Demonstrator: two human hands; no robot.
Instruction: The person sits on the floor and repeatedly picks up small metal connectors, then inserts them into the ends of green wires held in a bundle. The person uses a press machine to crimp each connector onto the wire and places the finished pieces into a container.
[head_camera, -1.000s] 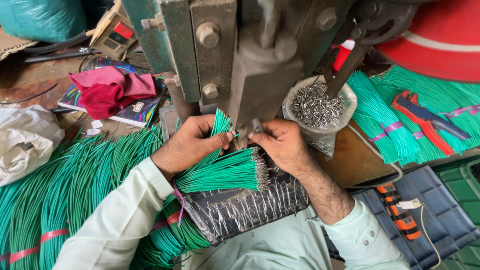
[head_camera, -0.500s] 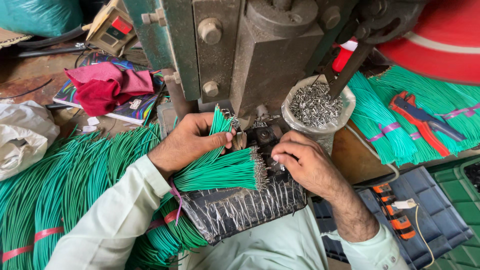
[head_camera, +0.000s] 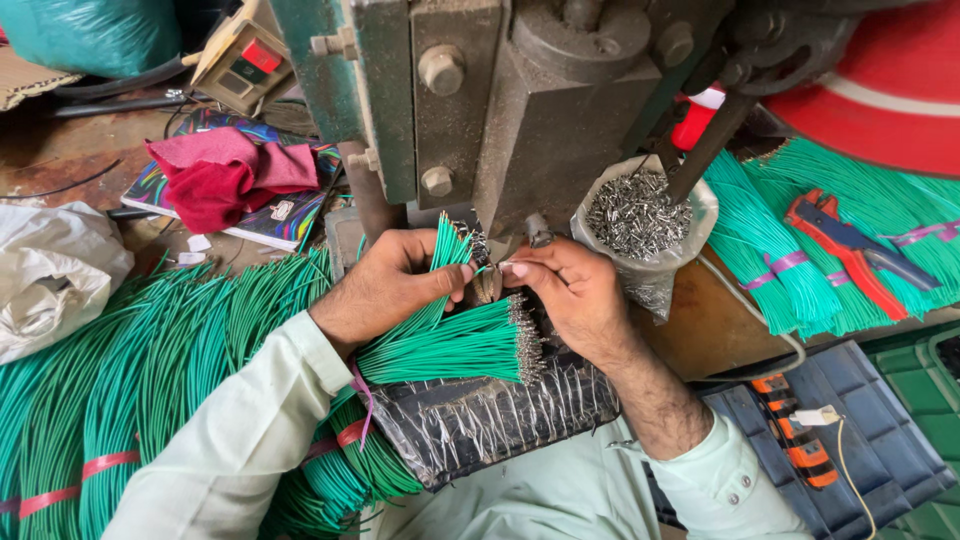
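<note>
Right hand (head_camera: 575, 290) is back up at the press (head_camera: 545, 120) after dipping away half a second ago, now pinching what looks like a single wire or terminal at its fingertips (head_camera: 515, 268), right under the ram; too small to tell which. Left hand (head_camera: 385, 285) is holding steady in the same spot, clenched around a small fan of green wires (head_camera: 450, 250) pointing to 12 o'clock toward the die. A finished bunch (head_camera: 450, 345) with metal tips is lying across the black pad (head_camera: 480, 420) at 6 o'clock from both hands, tips toward 3 o'clock. So the right hand is feeding the next piece into the press while the left is keeping stock ready. A bag of terminals (head_camera: 635, 215) is sitting at 2 o'clock from the right hand, just beside the press. Loose green wire piles (head_camera: 150, 370) are spreading at 9 o'clock over the counter (head_camera: 60, 170). Red cutters (head_camera: 845, 245) are resting on more wires at 3 o'clock, well apart.
</note>
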